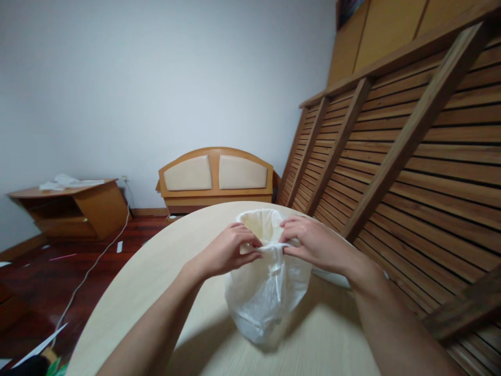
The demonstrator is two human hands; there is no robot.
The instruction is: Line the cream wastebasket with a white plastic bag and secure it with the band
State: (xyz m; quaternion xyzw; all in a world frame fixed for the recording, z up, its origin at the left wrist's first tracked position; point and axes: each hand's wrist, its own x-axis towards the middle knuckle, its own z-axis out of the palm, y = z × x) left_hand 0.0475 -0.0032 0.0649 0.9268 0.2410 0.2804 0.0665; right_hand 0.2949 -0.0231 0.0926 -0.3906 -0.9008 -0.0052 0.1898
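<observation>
A thin white plastic bag (256,297) hangs down over the outside of what looks like a pale, round-mouthed bin, whose body is mostly hidden by the film. It stands on the round light-wood table (168,271). My left hand (230,248) pinches the bag's near rim between thumb and fingers, left of its middle. On the right side of the same rim, my right hand (307,237) pinches the gathered edge. Between the two hands the plastic is creased and bunched. Partly behind my right forearm lies a white object (332,278), too covered to name.
Slatted wooden panels (391,172) lean along the right side, close to the table. A padded headboard (215,177) stands against the far wall. At left are a low wooden cabinet (84,211) with white sheets on top and a white cable (92,269) across the dark floor.
</observation>
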